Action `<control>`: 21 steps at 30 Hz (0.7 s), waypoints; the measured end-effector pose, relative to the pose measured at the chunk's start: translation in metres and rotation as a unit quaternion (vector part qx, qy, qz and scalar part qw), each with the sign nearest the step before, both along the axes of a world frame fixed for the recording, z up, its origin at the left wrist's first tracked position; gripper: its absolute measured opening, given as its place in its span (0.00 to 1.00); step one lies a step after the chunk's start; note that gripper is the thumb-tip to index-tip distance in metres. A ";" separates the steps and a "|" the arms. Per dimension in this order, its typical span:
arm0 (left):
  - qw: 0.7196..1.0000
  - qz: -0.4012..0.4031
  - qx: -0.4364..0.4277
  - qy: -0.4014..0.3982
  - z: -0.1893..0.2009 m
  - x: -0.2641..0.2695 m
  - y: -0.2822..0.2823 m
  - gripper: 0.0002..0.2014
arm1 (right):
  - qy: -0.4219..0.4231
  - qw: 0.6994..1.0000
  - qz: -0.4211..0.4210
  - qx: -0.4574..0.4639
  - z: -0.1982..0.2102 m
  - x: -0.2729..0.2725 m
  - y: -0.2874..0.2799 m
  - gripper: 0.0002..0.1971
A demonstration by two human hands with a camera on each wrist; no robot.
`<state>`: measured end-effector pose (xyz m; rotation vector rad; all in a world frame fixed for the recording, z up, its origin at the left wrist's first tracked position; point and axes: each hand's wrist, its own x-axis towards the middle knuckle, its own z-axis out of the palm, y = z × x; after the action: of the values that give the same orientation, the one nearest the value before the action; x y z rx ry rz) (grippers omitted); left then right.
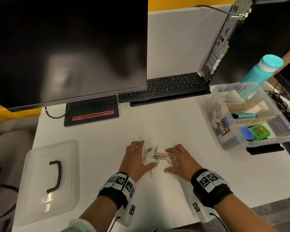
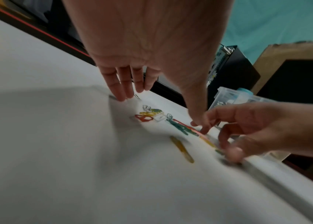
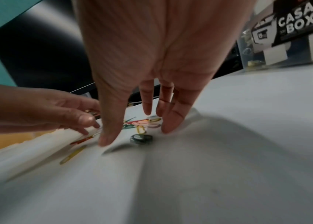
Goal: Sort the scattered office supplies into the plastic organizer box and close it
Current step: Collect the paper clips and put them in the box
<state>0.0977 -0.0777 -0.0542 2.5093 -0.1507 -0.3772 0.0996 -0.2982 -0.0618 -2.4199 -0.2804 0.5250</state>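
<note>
Many thin wire paper clips (image 1: pixel 155 154), yellow, green, pink, red and white, lie heaped on the desk (image 1: pixel 97 141) between my left hand (image 1: pixel 137 158) and right hand (image 1: pixel 179 160), both spread flat-fingered, gripping nothing.

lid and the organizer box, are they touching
Apart. The head view shows the lid lying at the desk's left and the organizer box at its right, bare desk between them.

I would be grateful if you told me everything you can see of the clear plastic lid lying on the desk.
The lid is a clear, glossy plastic rectangle with rounded corners and a raised rim. A dark curved handle sits at its centre. It lies flat on the white desk near the front left corner, apart from the organizer box at the far right. Neither hand touches it.
</note>
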 end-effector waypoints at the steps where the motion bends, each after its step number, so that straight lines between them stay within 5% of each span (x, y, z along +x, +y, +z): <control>1: 0.999 -0.018 0.033 0.012 0.000 0.002 0.000 0.56 | 0.013 1.000 0.021 -0.018 0.000 -0.002 -0.004 0.42; 5: 0.990 -0.071 0.117 0.032 -0.010 0.009 0.000 0.65 | 0.023 0.999 0.045 -0.019 0.000 -0.001 -0.005 0.40; 11: 0.996 -0.073 -0.040 -0.009 -0.009 -0.003 0.004 0.34 | 0.008 1.000 0.018 0.014 0.006 0.014 0.006 0.20; 13: 0.996 -0.064 -0.056 -0.006 -0.006 -0.007 0.010 0.41 | 0.017 1.000 0.012 0.024 0.008 0.016 0.006 0.21; 16: 0.997 -0.073 0.021 0.000 -0.006 -0.011 0.023 0.56 | 0.074 0.997 -0.002 0.023 0.010 0.014 -0.005 0.36; 18: 0.995 -0.065 0.074 -0.011 -0.007 -0.010 0.029 0.57 | 0.101 0.994 0.024 -0.027 0.012 0.011 -0.013 0.42; 21: 0.998 -0.042 0.041 -0.004 -0.008 0.000 0.025 0.48 | 0.099 0.993 0.042 -0.054 0.015 0.014 -0.017 0.37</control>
<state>0.0973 -0.0523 -0.0622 2.5909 -0.2487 -0.4159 0.1136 -0.3150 -0.0471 -2.4445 -0.2753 0.8306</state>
